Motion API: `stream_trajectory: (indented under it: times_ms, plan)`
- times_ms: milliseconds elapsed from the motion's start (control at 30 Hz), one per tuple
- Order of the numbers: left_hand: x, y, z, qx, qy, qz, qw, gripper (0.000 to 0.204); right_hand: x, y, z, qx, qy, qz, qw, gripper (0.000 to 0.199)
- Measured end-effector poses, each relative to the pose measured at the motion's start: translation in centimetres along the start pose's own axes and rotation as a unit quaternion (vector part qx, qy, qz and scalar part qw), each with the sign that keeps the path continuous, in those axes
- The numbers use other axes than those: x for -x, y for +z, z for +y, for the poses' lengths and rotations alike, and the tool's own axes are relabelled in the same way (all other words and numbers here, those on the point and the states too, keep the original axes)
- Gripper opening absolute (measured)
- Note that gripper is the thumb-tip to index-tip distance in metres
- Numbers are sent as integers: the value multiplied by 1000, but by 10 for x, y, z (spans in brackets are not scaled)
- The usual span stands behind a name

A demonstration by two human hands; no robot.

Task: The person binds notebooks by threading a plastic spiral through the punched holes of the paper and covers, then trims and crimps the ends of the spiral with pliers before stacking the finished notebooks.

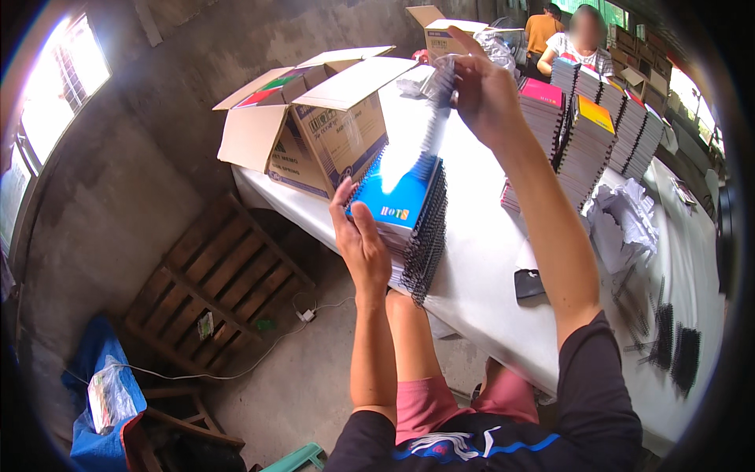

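Dark sleeves and pink shorts nearest, at the lower edge, forearms rising from there. Left hand (360, 236) flat and open, fingers stretched up against the near side of the blue notebooks (405, 206), steadying the stack without closing round it. Stack set on the near edge of the white table (480, 267), black spiral bindings facing the camera. Right hand (481, 88) raised high above the stack, closed in a pinch on the top of a clear plastic sleeve (436, 110), hanging down to the top notebook. Just left of the stack, an open cardboard box (330, 126) with coloured covers showing inside. Right of the raised arm, tall notebook piles (586, 130) with pink and yellow covers on top. Beside those, crumpled white paper (625, 216). Near the table edge, a dark phone (528, 283); farther right, loose black spirals (676, 346). Under the table's left end, a wooden pallet (216, 275) on the floor. Far end of the table, two seated people (570, 39).
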State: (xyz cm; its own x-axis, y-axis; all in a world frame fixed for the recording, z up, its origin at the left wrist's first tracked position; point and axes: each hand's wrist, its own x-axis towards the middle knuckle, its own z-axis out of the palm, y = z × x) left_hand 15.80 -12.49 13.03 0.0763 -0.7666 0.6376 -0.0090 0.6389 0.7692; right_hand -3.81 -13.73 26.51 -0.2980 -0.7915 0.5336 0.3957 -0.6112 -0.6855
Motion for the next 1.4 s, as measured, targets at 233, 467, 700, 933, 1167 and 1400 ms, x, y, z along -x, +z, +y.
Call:
stream_trajectory:
  times_ms: [233,467,700,933,1167,1400]
  plan:
    - [-2,-6,-23,48,68,-15,996,88,12,61,47,532,-158,-506,661,33]
    - [-2,3,-13,120,43,-21,992,73,29,-30,-15,418,-192,-178,870,41]
    - [59,12,57,96,357,171,913,37,180,-249,-87,632,76,205,743,35]
    - [126,189,1,-50,256,-347,901,59,267,-265,-84,746,85,193,632,44]
    - [104,228,-100,-91,-107,-455,879,117,259,-297,-38,576,192,291,739,97]
    - [101,263,-108,108,-173,-500,841,85,237,-308,-17,511,186,218,810,90]
